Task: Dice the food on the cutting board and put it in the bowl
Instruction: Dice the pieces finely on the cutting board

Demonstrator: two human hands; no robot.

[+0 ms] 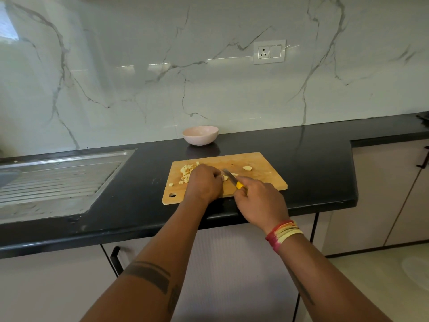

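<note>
A wooden cutting board (262,180) lies on the black counter. Several pale diced pieces (186,171) are piled at its left end, and a larger uncut chunk (247,168) lies near its right. My left hand (204,182) curls over a small pale piece (224,178) at the board's middle. My right hand (260,202) grips a yellow-handled knife (232,178), its blade angled down against that piece. Behind the board, by the wall, stands an empty pink bowl (200,135).
A steel sink drainboard (58,182) is set into the counter (313,170) at the left. The counter's front edge runs just below the board. A wall socket (269,51) sits on the marble backsplash. Cabinets stand below and to the right.
</note>
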